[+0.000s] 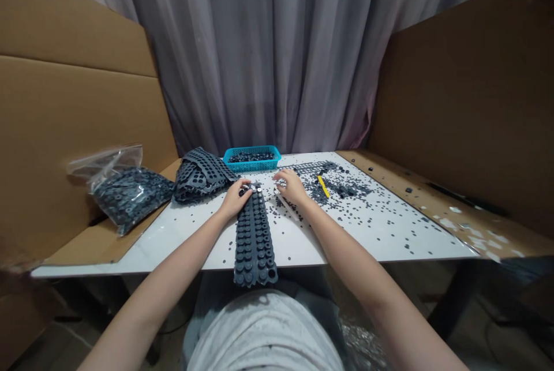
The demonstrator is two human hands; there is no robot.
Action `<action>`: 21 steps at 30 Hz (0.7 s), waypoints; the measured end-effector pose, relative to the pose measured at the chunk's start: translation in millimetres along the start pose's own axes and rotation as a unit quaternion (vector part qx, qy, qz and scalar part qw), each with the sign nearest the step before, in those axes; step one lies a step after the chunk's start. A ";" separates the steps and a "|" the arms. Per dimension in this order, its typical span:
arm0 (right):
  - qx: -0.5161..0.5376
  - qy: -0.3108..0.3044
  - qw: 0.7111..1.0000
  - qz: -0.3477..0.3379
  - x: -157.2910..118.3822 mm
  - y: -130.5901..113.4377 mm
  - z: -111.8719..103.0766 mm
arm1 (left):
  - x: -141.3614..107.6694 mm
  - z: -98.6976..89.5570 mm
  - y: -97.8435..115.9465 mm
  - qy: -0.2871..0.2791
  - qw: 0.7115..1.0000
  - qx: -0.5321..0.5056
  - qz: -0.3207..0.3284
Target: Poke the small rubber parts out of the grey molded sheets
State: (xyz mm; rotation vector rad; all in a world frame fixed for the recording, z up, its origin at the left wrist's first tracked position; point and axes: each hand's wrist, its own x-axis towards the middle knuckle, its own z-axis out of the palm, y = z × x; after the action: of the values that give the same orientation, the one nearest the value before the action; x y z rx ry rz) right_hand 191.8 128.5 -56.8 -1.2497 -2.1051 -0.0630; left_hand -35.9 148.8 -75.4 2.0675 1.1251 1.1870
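A long dark rubber strip (254,238) with rows of round raised knobs lies lengthwise in front of me, its near end hanging past the table edge. My left hand (236,197) grips the left side of its far end, thumb on top. A small pale round spot shows on the strip near that end. To the right of the strip, my right hand (291,186) is raised with thumb and forefinger curved and apart; I see nothing between them. Beneath that hand lies a slim white stick-like object (286,206), partly covered by the wrist.
Small black pieces litter the white table (298,247). A yellow tool (323,186) lies at right, near a flat perforated strip (309,168). Behind stands a blue basket (251,167) of black pieces. Folded perforated sheets (203,175) and a filled clear bag (130,192) are at left. Cardboard walls flank both sides.
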 end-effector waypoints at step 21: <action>0.152 -0.005 0.983 0.105 0.8 6.8 3.0 | -2.8 -4.9 -15.3 -0.132 0.957 0.248 0.067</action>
State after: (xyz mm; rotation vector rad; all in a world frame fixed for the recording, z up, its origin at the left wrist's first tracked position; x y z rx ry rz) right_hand 195.3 133.9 -60.6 -1.2747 -1.8921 0.3461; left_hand -47.1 154.7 -85.6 2.6206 1.2587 0.6949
